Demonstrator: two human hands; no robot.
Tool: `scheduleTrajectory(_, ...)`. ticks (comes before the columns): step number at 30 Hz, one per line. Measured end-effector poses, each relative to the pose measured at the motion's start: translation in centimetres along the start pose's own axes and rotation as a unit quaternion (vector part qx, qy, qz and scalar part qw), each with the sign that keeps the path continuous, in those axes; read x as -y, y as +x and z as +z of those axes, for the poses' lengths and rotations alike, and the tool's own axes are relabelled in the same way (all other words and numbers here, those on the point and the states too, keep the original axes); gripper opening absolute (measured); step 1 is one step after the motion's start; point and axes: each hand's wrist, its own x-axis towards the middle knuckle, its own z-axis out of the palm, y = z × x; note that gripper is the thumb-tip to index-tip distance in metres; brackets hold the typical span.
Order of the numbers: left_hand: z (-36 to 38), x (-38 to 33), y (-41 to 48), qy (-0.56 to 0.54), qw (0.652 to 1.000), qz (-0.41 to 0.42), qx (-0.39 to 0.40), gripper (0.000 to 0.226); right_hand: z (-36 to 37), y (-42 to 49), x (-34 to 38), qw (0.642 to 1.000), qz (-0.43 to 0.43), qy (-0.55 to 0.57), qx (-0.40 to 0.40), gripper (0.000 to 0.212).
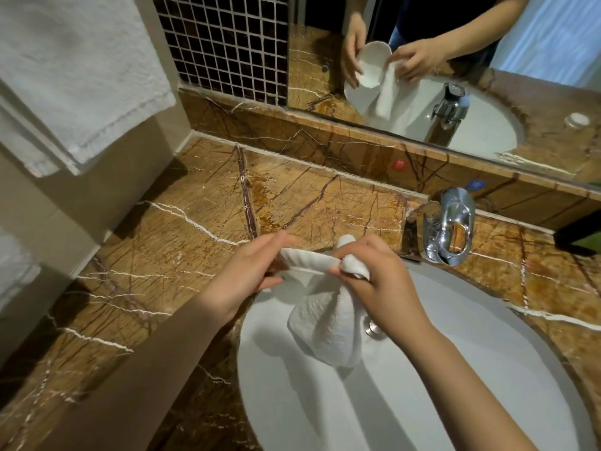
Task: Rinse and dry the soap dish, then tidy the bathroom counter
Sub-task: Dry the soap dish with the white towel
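Over the white sink (439, 369), the left hand (250, 275) grips the soap dish (305, 260) edge-on — right hand (377, 281) fingers pinch a white washcloth (328, 323) against it.

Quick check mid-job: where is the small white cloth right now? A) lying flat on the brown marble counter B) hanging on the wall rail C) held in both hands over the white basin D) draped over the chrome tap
C: the left hand and right hand both grip the small white cloth, which hangs above the white basin.
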Motion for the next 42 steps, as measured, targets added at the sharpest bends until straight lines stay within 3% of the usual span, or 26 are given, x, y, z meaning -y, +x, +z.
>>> scheduleTrajectory(5, -0.5, 0.2, -0.9, 0.026, 0.995, 0.092, 0.037, 0.022, -1.0, 0.7, -0.6, 0.979, 0.114, 0.171, 0.004, 0.008)
scheduleTrajectory(11, 0.7, 0.2, -0.4, -0.017, 0.994, 0.108, -0.017, 0.019, -0.8, 1.2, -1.1, 0.936, 0.216, 0.276, -0.037, 0.03)
scheduleTrajectory(14, 0.9, 0.3, 0.0, -0.018, 0.993, 0.103, -0.06, 0.014, -0.8, 1.1, -1.4, 0.912, 0.27, 0.293, -0.099, 0.018)
scheduleTrajectory(16, 0.8, 0.4, 0.3, 0.03, 0.989, 0.113, -0.086, 0.009, -0.7, 1.0, -1.2, 0.927, 0.247, 0.252, -0.128, 0.018)
scheduleTrajectory(18, 0.8, 0.2, 0.4, 0.071, 0.985, 0.125, -0.091, 0.011, -0.3, 1.0, 0.2, 0.957, 0.169, 0.201, -0.125, 0.004)
scheduleTrajectory(21, 1.4, -0.3, 0.5, 0.064, 0.987, 0.129, -0.074, 0.007, 1.2, 0.8, 2.6, 0.995, -0.005, 0.058, -0.077, 0.019)
scheduleTrajectory(23, 1.6, -0.6, 0.6, 0.06, 0.986, 0.136, -0.078, 0.006, 2.0, 0.8, 2.8, 0.996, -0.058, -0.039, -0.052, 0.029)
scheduleTrajectory(25, 1.7, -0.6, 0.6, 0.033, 0.986, 0.136, -0.09, 0.007, 2.2, 1.0, 2.3, 0.995, -0.047, -0.066, -0.065, 0.033)
scheduleTrajectory(31, 2.2, 0.1, 0.1, -0.119, 0.982, 0.086, -0.116, 0.015, 2.6, 1.3, 1.3, 0.991, -0.009, -0.007, -0.132, 0.027)
scheduleTrajectory(37, 2.8, 0.0, 0.4, -0.279, 0.945, 0.064, -0.157, 0.021, 2.8, 1.3, 0.6, 0.987, 0.03, 0.054, -0.148, 0.025)
scheduleTrajectory(42, 2.8, 0.1, 0.4, -0.31, 0.943, 0.071, -0.098, 0.032, 3.0, 1.4, 0.6, 0.978, 0.055, 0.115, -0.164, 0.036)
